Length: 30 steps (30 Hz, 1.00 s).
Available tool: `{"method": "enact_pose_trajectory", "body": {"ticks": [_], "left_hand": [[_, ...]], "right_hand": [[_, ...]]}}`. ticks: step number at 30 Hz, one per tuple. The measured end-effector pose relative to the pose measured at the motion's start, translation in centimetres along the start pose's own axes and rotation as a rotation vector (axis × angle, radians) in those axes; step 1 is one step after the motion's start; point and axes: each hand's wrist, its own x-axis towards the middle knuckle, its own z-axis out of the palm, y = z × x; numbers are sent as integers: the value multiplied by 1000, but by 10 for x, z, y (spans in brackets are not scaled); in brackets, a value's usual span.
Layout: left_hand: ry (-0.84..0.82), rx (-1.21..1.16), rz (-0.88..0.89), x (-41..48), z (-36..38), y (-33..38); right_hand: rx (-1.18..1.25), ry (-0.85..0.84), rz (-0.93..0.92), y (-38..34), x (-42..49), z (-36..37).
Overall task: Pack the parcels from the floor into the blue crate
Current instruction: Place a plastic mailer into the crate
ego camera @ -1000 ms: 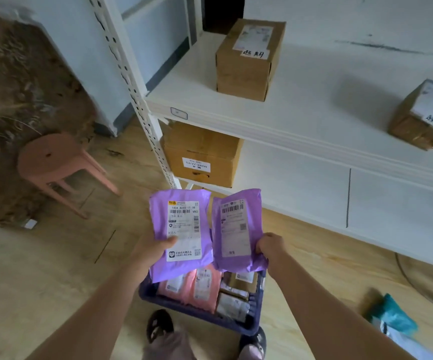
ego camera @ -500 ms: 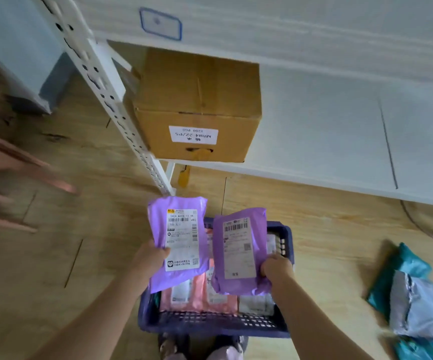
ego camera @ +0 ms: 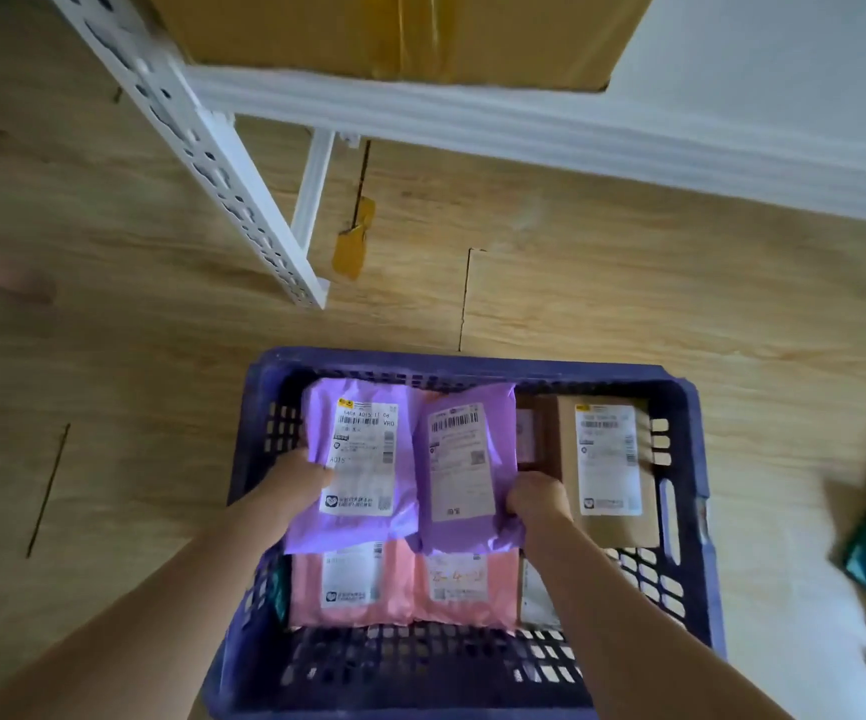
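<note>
wood-look floor (ego camera: 602, 283) carries the blue crate (ego camera: 477, 363) near a white shelf (ego camera: 524, 127). inside it, left hand (ego camera: 293, 478) grips one purple parcel (ego camera: 363, 459), right hand (ego camera: 537, 498) grips another purple parcel (ego camera: 467, 470), above pink parcels (ego camera: 404, 589).

Two purple plastic mailer bags (ego camera: 363, 459) side by side in blue slotted plastic crate (ego camera: 472, 363), pink plastic mailers (ego camera: 399, 589) beneath at 6 o'clock, brown cardboard parcel (ego camera: 607, 454) at 3 o'clock
</note>
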Motion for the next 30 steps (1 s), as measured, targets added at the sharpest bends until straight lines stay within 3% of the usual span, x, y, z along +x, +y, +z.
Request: {"method": "enact_pose_trajectory", "body": {"ticks": [4, 7, 9, 12, 14, 17, 18, 26, 30], "left_hand": [[70, 3, -6, 24, 12, -3], [239, 12, 50, 22, 20, -10], [399, 114, 266, 15, 26, -19], [369, 581, 674, 8, 37, -33], [207, 823, 720, 3, 44, -36], [94, 943, 638, 10, 54, -39], [95, 949, 642, 16, 57, -41], [33, 1228, 567, 48, 74, -44], [157, 1047, 763, 71, 87, -55]], "right_hand": [[263, 106, 40, 5, 27, 18], [306, 284, -3, 10, 21, 28], [98, 493, -201, 17, 10, 33], [-330, 667, -640, 23, -2, 38], [-554, 561, -770, 21, -4, 42], [-796, 115, -647, 15, 2, 47], [-848, 35, -588, 13, 7, 48], [-875, 74, -562, 10, 51, 72], [-844, 123, -568, 12, 68, 86]]}}
